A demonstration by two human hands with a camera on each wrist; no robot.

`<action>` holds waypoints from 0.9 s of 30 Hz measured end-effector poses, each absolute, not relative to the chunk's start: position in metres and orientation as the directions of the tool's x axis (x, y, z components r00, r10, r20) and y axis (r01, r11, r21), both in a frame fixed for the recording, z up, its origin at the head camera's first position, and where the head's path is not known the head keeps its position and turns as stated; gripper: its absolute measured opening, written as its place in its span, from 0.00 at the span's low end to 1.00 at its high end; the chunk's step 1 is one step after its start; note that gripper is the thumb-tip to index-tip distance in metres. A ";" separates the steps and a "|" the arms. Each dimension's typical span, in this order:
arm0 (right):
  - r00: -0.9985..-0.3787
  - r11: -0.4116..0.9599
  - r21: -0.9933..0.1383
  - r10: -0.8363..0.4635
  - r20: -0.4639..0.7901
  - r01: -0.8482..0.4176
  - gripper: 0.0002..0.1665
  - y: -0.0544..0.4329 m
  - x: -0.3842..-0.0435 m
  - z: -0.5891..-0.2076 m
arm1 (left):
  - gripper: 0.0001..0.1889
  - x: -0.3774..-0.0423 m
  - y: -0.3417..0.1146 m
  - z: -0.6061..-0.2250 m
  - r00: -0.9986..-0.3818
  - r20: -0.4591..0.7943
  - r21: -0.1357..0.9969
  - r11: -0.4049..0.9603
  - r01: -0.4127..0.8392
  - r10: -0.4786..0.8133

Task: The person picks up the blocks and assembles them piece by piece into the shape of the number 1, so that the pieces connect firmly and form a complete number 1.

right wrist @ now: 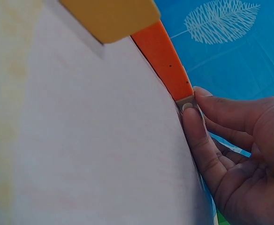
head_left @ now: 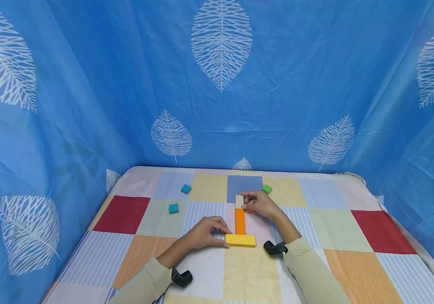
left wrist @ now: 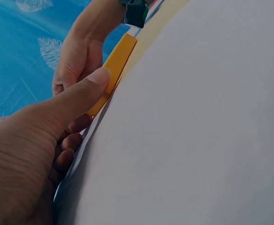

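A long yellow block [head_left: 240, 240] lies crosswise on the patchwork cloth. The left hand [head_left: 206, 233] pinches its left end between thumb and fingers; in the left wrist view the thumb presses on the yellow block [left wrist: 120, 58]. Beyond it, an orange block [head_left: 240, 221] extends away, its near end meeting the yellow one. At the orange block's far end sits a short cream block [head_left: 239, 202], in line with it. The right hand [head_left: 259, 203] pinches this cream block from the right with thumb and index finger, also visible in the right wrist view beside the orange block [right wrist: 163, 61].
Two teal blocks [head_left: 173, 208] lie apart on the left part of the cloth. Just behind the right hand is a green block [head_left: 266, 188]. Blue leaf-patterned curtains [head_left: 277, 84] enclose the table's back and sides.
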State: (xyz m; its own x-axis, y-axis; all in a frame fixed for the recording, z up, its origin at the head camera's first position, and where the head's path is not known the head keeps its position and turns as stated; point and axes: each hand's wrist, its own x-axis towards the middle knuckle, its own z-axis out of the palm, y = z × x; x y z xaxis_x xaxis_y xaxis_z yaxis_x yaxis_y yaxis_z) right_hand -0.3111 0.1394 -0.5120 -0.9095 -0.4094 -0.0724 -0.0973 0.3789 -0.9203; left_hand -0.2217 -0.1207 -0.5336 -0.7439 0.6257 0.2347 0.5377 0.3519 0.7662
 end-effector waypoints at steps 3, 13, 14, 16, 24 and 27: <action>-0.908 0.372 -0.923 -0.413 -0.069 -0.099 0.27 0.139 -0.310 -0.510 | 0.17 -0.222 -0.121 -0.534 -0.744 0.238 0.764 0.353 0.540 0.624; -0.904 0.374 -0.919 -0.425 -0.050 -0.125 0.29 0.138 -0.311 -0.511 | 0.16 -0.220 -0.120 -0.532 -0.750 0.228 0.769 0.358 0.530 0.621; -0.902 0.365 -0.923 -0.428 -0.049 -0.123 0.29 0.138 -0.311 -0.511 | 0.16 -0.221 -0.120 -0.533 -0.749 0.229 0.769 0.356 0.531 0.622; -0.901 0.352 -0.929 -0.431 -0.053 -0.114 0.29 0.138 -0.310 -0.511 | 0.16 -0.221 -0.120 -0.534 -0.747 0.232 0.770 0.352 0.532 0.623; -0.903 0.375 -0.920 -0.426 -0.065 -0.111 0.28 0.139 -0.310 -0.510 | 0.16 -0.223 -0.120 -0.536 -0.737 0.252 0.774 0.326 0.542 0.627; -0.903 0.371 -0.922 -0.425 -0.059 -0.115 0.28 0.139 -0.311 -0.510 | 0.16 -0.223 -0.120 -0.536 -0.736 0.255 0.772 0.326 0.545 0.627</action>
